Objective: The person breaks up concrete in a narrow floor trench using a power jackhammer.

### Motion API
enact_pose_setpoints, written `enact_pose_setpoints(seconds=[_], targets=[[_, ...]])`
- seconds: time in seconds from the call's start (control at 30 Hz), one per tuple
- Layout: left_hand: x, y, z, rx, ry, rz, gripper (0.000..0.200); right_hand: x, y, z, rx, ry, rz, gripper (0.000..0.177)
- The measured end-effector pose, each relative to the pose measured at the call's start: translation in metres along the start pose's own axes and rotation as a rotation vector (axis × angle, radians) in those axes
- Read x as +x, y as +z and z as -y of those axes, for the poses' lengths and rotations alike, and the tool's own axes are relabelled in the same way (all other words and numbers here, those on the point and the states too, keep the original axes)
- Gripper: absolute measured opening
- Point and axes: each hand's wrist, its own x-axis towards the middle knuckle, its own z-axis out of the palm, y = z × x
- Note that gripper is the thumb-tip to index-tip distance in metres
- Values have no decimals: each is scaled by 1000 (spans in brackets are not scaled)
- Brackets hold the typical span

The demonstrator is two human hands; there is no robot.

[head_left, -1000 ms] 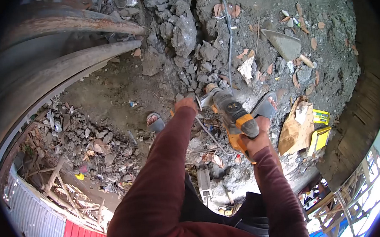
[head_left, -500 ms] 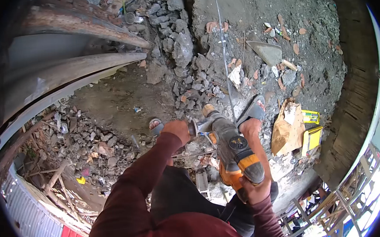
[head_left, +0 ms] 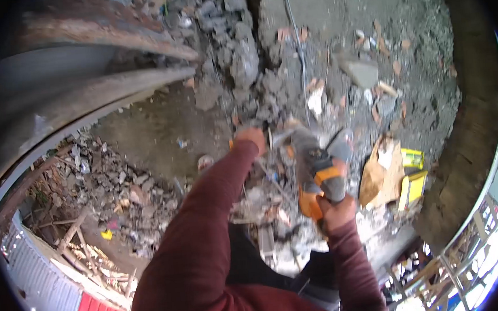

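Observation:
An orange and grey demolition hammer (head_left: 318, 165) is held out in front of my body, its front end pointing away toward the broken ground. My left hand (head_left: 251, 139) is closed around the side handle near the front of the tool. At the back, my right hand (head_left: 338, 211) wraps the rear grip. The tip of the hammer is blurred, so whether it touches the rubble cannot be made out. My sandalled foot (head_left: 339, 146) is just right of the hammer body, and part of my other foot (head_left: 205, 162) shows left of my forearm.
Broken concrete (head_left: 242, 58) lies along a trench ahead. A cable (head_left: 299, 48) runs over the dirt. To the right are a grey triangular blade (head_left: 361, 71), a torn brown paper bag (head_left: 380, 175) and a yellow box (head_left: 413, 189). Wooden beams (head_left: 111, 87) jut in from the left.
Both hands and the hammer have moved forward, away from my body, and my left hand has shifted right. The view has moved slightly and is blurrier.

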Motion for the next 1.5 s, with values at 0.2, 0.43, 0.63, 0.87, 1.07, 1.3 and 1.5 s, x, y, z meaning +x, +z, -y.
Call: enact_pose_setpoints(seconds=[0.2,0.43,0.63,0.87,1.07,1.3,1.5], targets=[[-7,-14,-17,-24,-38,87,29,6,-6,-24,28,-78,-20,25],[7,-14,-15,-29,8,34,35,18,-11,-22,-21,0,-37,26],[26,-5,-12,-20,-83,36,32,45,-2,-41,-49,-44,-67,30],[58,6,2,4,-138,-12,33,79,31,-46,32,-73,-90,28],[98,33,9,-11,-218,31,33,111,59,-134,-137,-20,-68,53],[80,55,10,-145,-277,53,29,110,57,-115,-162,56,103,51],[29,60,21,-121,-41,-108,25,54,26,-84,84,-68,40,32]])
